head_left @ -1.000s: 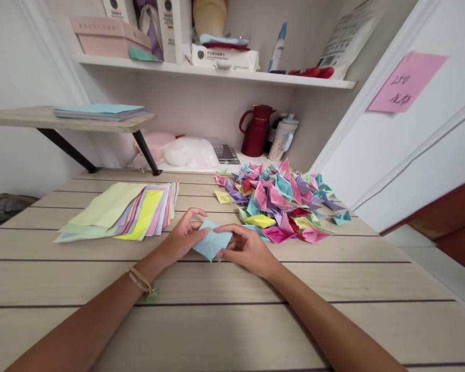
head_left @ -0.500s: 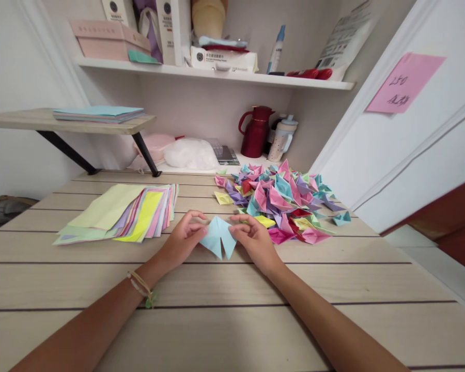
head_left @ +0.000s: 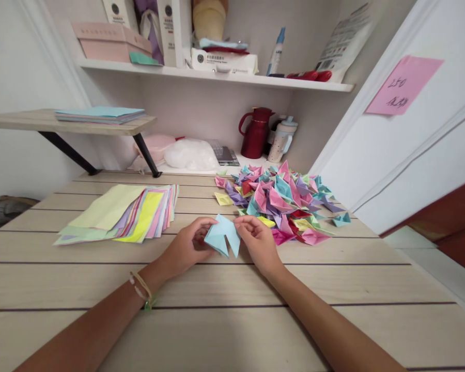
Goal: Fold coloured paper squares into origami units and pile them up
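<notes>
Between my two hands is a light blue piece of folded paper point(head_left: 221, 232), its two lower points parted by a slit. My left hand point(head_left: 191, 241) is closed on its left side, the fingers curled behind and under the edge. On the upper right side, my right hand point(head_left: 256, 237) pinches the paper between thumb and fingers. Just beyond my right hand lies a heap of folded paper boats point(head_left: 279, 199) in pink, blue, purple, yellow and red. A fanned stack of coloured paper sheets point(head_left: 112, 206) rests to the left of my left hand.
Blue sheets point(head_left: 101, 113) lie on a small raised shelf point(head_left: 23, 120) at the left. At the back stand a dark red jug point(head_left: 257, 134) and a pale bottle point(head_left: 282, 139), beside a white plastic bag point(head_left: 191, 154). A pink note point(head_left: 406, 85) hangs at the right.
The blue folded paper has shifted slightly right and tilted. My left hand has turned, its fingers curling further round the left edge. My right hand keeps its pinch.
</notes>
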Motion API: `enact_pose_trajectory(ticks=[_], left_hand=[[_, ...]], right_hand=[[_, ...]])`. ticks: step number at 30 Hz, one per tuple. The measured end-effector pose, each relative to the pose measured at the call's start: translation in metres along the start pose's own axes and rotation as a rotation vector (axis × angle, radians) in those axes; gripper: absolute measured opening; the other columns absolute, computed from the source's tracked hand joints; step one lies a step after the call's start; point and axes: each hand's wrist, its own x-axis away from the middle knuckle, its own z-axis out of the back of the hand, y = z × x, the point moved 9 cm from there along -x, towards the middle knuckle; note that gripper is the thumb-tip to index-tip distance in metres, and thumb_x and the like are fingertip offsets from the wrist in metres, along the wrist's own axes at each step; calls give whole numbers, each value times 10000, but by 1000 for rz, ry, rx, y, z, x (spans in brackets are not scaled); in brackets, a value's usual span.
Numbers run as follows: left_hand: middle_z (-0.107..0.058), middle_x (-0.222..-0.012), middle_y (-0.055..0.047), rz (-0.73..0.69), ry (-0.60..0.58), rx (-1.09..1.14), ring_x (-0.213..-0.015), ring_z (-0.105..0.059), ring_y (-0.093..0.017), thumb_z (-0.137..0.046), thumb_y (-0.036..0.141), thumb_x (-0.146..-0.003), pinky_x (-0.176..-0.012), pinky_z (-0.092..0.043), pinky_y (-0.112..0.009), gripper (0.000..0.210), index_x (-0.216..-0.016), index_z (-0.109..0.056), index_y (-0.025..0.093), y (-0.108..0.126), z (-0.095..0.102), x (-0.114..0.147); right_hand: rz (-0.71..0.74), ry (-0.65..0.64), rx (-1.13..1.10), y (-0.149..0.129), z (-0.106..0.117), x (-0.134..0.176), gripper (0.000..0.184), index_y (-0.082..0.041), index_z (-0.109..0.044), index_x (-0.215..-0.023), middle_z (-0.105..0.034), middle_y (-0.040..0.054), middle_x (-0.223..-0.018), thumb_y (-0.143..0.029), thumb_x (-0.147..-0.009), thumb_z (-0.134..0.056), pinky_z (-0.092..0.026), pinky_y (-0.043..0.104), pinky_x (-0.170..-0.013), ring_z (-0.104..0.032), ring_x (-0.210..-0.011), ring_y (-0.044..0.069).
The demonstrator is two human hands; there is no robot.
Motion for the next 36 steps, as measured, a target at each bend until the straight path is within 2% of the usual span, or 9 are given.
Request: enact_pose_trajectory(ticks=[5, 9, 17, 22, 28, 32, 34, 36], left_hand=[[-605, -1024, -47, -36, -30, -166, -843, -586, -172, -606, 147, -741, -725, -459, -272, 478, -1184, -453, 242, 3, -4, 1], [-599, -1002, -34, -51, -47, -192, -808, -571, -156, -597, 151, -744, -716, -452, -263, 507, -1213, -429, 250, 4, -5, 2], [-582, -747, 10, 11, -44, -144, -648, -521, -119, -622, 211, -729, -593, -415, -218, 224, -933, -533, 179, -1, -4, 0], [-604, -764, -13, 36, 46, -50, -662, -553, -125, -617, 262, -745, -604, -441, -227, 159, -866, -593, 161, -6, 6, -3], [-617, -677, 12, 107, 176, 198, -600, -606, -122, -602, 295, -767, -607, -475, -239, 154, -833, -533, 173, -15, 20, -6], [-605, -659, 36, 107, 247, 289, -565, -620, -118, -637, 260, -733, -572, -471, -226, 167, -818, -513, 185, -15, 27, -7], [-608, -671, 23, 123, 253, 277, -559, -611, -111, -642, 249, -724, -573, -471, -224, 129, -782, -564, 165, -16, 29, -6], [-631, -722, 1, 145, 244, 274, -568, -602, -105, -641, 251, -723, -584, -477, -226, 133, -806, -617, 150, -16, 28, -6]], right_hand=[[-14, 15, 17, 2, 2, 0, 176, -164, -605, -842, -577, -13, -617, -285, -713, -611, -361, 209, -488, -490, -523, 104], [-14, 38, 36, 4, 5, 0, 170, -158, -610, -838, -580, -11, -615, -264, -706, -606, -370, 211, -494, -498, -527, 106], [29, 29, 115, 2, 3, 0, 158, -166, -624, -837, -622, 8, -690, -219, -696, -577, -389, 214, -500, -534, -569, 118], [54, 16, 89, 0, 1, 0, 145, -178, -624, -841, -629, 11, -715, -236, -711, -598, -417, 220, -529, -554, -604, 122], [38, -127, 46, 1, -15, 4, 230, -186, -616, -890, -641, 22, -755, -315, -706, -663, -445, 234, -536, -562, -589, 117], [58, -216, 180, 0, -25, 9, 382, -194, -585, -1011, -634, 23, -808, -294, -664, -709, -479, 248, -571, -587, -622, 128], [136, -221, 297, -7, -26, 11, 410, -201, -586, -1040, -627, 33, -865, -271, -656, -715, -488, 256, -592, -587, -635, 129], [253, -201, 445, -18, -25, 12, 351, -211, -617, -1021, -625, 38, -867, -247, -681, -694, -482, 264, -613, -581, -663, 140]])
